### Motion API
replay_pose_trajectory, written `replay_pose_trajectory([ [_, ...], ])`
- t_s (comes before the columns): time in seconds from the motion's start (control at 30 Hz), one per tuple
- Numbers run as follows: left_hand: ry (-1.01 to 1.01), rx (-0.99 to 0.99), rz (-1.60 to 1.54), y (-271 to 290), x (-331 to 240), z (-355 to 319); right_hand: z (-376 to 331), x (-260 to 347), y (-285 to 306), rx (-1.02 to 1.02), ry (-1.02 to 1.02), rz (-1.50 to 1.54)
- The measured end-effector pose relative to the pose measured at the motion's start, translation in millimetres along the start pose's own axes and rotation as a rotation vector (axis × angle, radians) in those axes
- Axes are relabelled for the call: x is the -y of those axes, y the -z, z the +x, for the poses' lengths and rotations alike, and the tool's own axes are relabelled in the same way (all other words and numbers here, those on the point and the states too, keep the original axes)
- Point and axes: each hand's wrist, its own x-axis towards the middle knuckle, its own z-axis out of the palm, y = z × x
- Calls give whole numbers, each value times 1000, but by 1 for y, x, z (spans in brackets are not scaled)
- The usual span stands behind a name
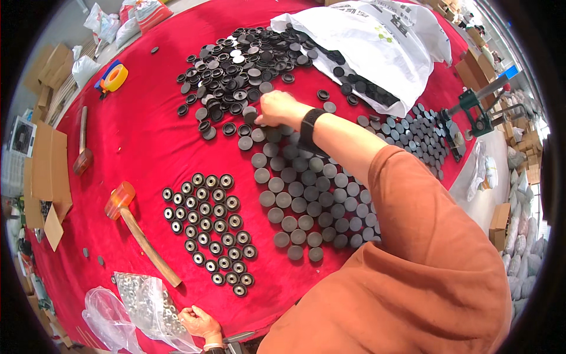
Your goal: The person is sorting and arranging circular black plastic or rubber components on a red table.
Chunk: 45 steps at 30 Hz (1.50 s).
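Note:
My right hand [278, 110] reaches to the near edge of a loose pile of round black caps [236, 76]. Its fingers are bent together and pressed down beside the caps; whatever lies under them is hidden. Below that arm, dark grey discs [298, 205] lie flat in close rows, partly covered by my sleeve. My left hand [199, 323] rests at the table's near edge with its fingers stretched out, holding nothing visible. Beside it lies a clear plastic bag [150, 304] of small metal rings. Black caps with metal centres [204, 224] form a neat group in the middle.
A mallet with an orange head [122, 197] and another mallet [82, 156] lie to the left on the red cloth [135, 141]. Tape rolls [114, 78] sit farther back. A white sack [377, 47] spills caps at the far right, near a green clamp-like tool [473, 112].

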Motion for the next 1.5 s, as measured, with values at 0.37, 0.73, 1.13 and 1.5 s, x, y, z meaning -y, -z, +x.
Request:
replay_pose_trajectory([
  [0.37, 33, 2, -37, 6, -3, 1, 7, 41, 3, -76, 65, 230],
  [0.73, 56, 18, -58, 5, -3, 0, 27, 86, -24, -393, 174, 184],
  [1.13, 43, -10, -117, 6, -9, 5, 7, 66, -41, -184, 323, 78],
  [1.5, 19, -50, -115, 7, -4, 1, -124, 21, 51, -415, 286, 1202],
])
